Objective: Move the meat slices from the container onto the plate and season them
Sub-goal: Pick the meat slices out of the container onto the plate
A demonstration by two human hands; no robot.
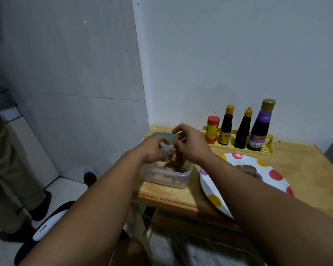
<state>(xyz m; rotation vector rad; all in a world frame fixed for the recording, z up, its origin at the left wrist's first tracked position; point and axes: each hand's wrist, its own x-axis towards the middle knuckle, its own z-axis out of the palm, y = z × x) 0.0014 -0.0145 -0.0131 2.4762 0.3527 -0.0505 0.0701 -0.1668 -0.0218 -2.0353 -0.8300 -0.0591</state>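
Wooden table (300, 169) — carries: clear container (166, 176) at near left; grey lid (162, 138) just behind it; polka-dot plate (215, 186) to the right; yellow rack (265, 149) at far edge — against the wall.

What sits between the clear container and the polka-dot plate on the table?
In the head view, only bare wooden table lies between the container and the plate. The right forearm crosses above the plate, not the gap.

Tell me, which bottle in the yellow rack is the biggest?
The purple-labelled bottle at the right end of the yellow rack. It stands tallest and widest; the others are slimmer, and the red-capped jar is shortest.
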